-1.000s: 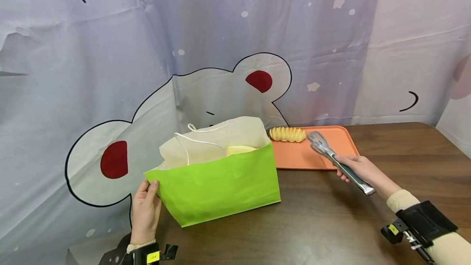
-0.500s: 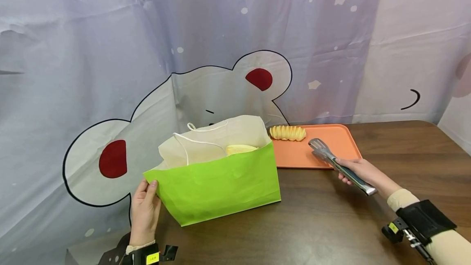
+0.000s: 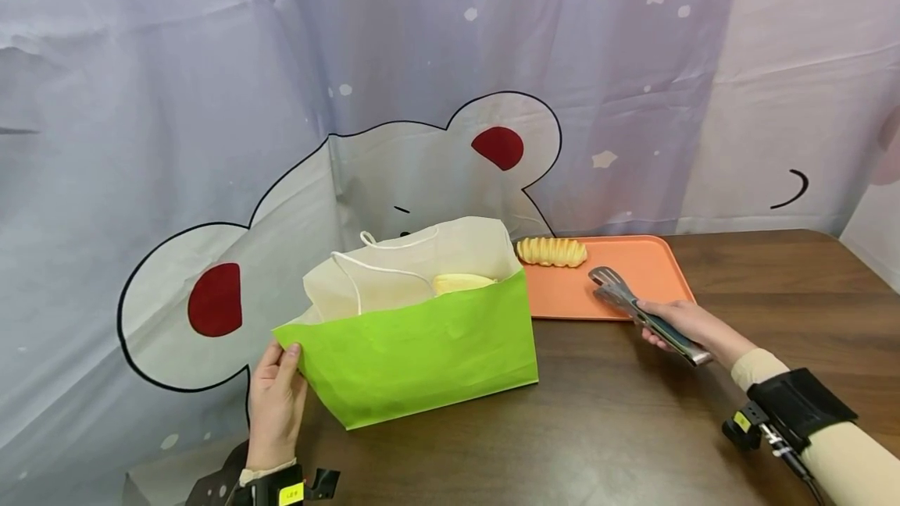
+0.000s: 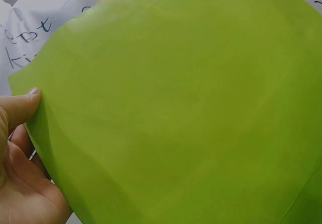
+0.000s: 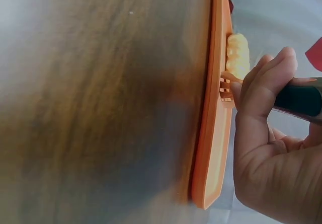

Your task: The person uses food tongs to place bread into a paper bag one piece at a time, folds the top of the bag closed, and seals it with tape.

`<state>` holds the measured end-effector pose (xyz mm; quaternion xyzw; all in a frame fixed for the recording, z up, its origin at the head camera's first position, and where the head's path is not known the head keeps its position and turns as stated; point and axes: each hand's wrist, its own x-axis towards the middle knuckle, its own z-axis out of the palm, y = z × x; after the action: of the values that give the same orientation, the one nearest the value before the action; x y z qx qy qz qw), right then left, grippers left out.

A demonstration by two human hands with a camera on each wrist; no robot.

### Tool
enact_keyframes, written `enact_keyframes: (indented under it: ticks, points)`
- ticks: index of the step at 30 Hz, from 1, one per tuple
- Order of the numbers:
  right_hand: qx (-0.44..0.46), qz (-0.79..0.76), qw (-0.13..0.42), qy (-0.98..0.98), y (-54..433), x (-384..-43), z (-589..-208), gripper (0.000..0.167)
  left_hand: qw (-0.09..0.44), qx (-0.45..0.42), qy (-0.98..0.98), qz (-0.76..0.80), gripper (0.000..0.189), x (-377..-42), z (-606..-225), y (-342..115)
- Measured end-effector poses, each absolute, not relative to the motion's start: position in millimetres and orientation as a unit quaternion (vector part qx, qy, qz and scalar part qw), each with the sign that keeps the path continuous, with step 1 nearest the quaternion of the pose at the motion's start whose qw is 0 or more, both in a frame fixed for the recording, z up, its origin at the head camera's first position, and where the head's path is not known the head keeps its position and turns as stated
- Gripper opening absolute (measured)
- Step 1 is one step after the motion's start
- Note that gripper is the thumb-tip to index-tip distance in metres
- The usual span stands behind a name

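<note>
A green paper bag (image 3: pixel 422 354) with a pale inside and white cord handles stands on the table, its mouth facing up and back. My left hand (image 3: pixel 276 404) pinches the bag's left upper corner between thumb and fingers; the left wrist view shows the thumb (image 4: pixel 22 105) on its green face. Inside the bag a pale yellow piece (image 3: pixel 462 283) shows at the rim. My right hand (image 3: pixel 685 326) grips metal tongs (image 3: pixel 643 311) with dark green handles, their heads over the orange tray (image 3: pixel 657 272). A ridged yellow bread roll (image 3: pixel 551 252) lies at the tray's left end, apart from the tongs.
The brown wooden table (image 3: pixel 576 428) extends in front of the bag and to the right of the tray. Behind it hangs a printed cloth backdrop (image 3: pixel 394 37) with cartoon shapes, close behind the bag and tray.
The tongs' heads have dropped lower over the tray and away from the bread roll. My left hand keeps its pinch on the bag; the view has shifted slightly.
</note>
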<state>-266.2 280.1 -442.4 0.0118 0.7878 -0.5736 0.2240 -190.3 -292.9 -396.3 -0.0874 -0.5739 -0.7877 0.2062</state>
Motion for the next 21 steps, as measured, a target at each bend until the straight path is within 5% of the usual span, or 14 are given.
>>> enact_keyframes:
  ticks: [21]
  points:
    - [0.014, -0.597, 0.232, 0.768, 258.4, -297.2, -435.0, 0.054, 0.205, -0.075, -0.576, -0.788, 0.024, -190.7, -396.3, -293.8]
